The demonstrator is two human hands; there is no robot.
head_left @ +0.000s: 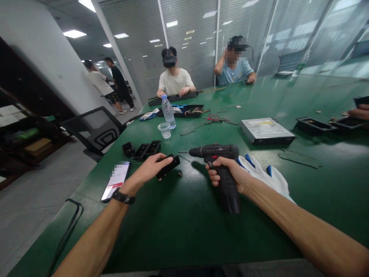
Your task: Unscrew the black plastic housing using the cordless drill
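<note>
My right hand [223,173] is wrapped round the grip of a black cordless drill [226,151], index finger at the trigger. Its thin bit points left, the tip close to a small black box [169,165]. That box is held by my left hand [152,167], thumb on top and fingers around it, just above the table. Whether the bit touches the box I cannot tell. Several similar black boxes [147,149] stand beyond my left hand. A lit phone [117,181] lies beside my left wrist, and white-and-blue gloves [269,177] lie behind my right hand.
A plastic cup [165,130] and a water bottle [168,111] stand ahead on the green table [173,238]. A silver disc drive [266,130] lies to the right, with black trays [314,125] past it. Two people sit opposite; another person's hand [360,111] shows at right.
</note>
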